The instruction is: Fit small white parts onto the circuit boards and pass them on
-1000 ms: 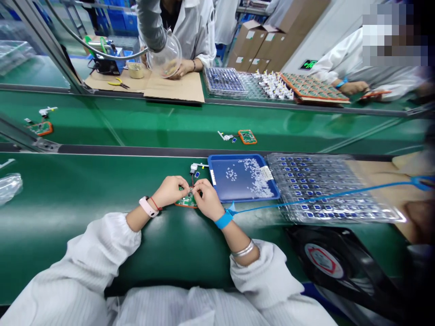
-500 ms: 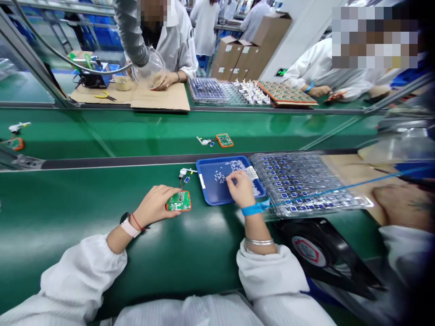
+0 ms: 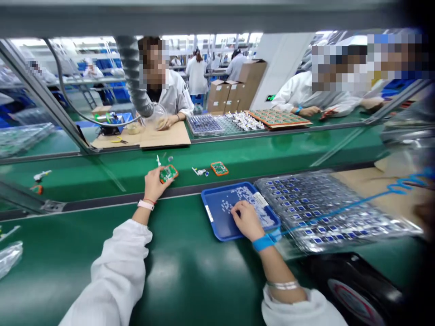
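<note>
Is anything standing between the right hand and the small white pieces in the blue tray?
Nothing visible does. The right hand is over the blue tray, its fingers near the small white pieces; whether they touch any is unclear. The blue cord runs off rightward from the wristband, not between them.

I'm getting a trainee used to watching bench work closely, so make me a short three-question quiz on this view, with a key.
1. Multiple choice: what does the person's left hand hold?
A) yellow pliers
B) a circuit board
C) a cardboard box

2. True or false: the person's right hand is over the blue tray, where small white pieces lie.

3. Fill in the blank: the blue strap is on the person's ____ wrist.

Key: 1. B; 2. True; 3. right
</note>
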Demonstrator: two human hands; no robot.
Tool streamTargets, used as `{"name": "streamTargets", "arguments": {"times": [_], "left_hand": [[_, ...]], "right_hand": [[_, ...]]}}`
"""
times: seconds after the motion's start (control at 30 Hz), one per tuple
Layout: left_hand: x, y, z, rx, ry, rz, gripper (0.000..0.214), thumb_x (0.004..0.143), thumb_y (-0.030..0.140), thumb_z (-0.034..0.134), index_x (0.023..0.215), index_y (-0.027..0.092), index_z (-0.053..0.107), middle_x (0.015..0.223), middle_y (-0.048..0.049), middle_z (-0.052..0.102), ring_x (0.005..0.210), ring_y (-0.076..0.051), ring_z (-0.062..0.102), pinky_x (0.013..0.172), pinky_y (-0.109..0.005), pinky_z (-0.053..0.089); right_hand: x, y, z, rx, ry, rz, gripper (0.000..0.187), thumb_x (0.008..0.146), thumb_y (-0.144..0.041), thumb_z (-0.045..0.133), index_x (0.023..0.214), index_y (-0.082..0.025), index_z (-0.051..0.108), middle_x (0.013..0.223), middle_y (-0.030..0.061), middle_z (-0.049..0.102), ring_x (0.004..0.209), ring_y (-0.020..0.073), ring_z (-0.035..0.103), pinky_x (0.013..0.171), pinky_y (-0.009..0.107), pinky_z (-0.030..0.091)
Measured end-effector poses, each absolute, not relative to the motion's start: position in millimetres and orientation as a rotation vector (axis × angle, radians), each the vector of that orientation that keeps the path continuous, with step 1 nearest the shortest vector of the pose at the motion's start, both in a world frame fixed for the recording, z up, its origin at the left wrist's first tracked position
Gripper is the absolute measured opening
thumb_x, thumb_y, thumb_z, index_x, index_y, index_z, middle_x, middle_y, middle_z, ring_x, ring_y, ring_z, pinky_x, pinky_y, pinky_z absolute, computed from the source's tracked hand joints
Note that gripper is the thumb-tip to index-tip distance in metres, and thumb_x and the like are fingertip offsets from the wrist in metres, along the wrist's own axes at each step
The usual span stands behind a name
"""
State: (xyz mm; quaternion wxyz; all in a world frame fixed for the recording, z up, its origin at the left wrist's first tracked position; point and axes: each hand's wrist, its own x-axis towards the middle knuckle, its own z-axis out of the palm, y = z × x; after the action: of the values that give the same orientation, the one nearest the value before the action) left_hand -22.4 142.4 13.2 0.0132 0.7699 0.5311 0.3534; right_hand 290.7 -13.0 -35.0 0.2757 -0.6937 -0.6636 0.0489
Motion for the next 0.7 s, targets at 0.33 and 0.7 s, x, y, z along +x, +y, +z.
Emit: {"name": "streamTargets", "arguments": {"times": [0.33,0.7], "left_hand": [[12,150,14,2.511,1.887,0.677,0.023,0.084,0.032,0.052,0.101,0.019,0.063,0.116,-0.0095,0.058,0.112,-0.025,0.046,0.091,-0.037,0.036],[108,172,0,2.497,1.832,0.389,0.021,0.083,0.034,0.053,0.09,0.016,0.061,0.09,-0.0102,0.064,0.088,-0.023,0.059,0.074,-0.032,0.041]], "right_hand": [[293,-16,-27,-1.867,-1.842,0.224,0.021,0.081,-0.016,0.042,0.067,-0.016,0.058,0.089,0.0099,0.057,0.085,0.0215,0.051,0.079,0.035,0.04],[289,-21,-19,-1.929,-1.879,0.208,0.023,0.083,-0.013,0.041,0.069,-0.016,0.059,0.091,0.0097,0.058,0.083,0.021,0.051,0.076,0.034,0.04]]}}
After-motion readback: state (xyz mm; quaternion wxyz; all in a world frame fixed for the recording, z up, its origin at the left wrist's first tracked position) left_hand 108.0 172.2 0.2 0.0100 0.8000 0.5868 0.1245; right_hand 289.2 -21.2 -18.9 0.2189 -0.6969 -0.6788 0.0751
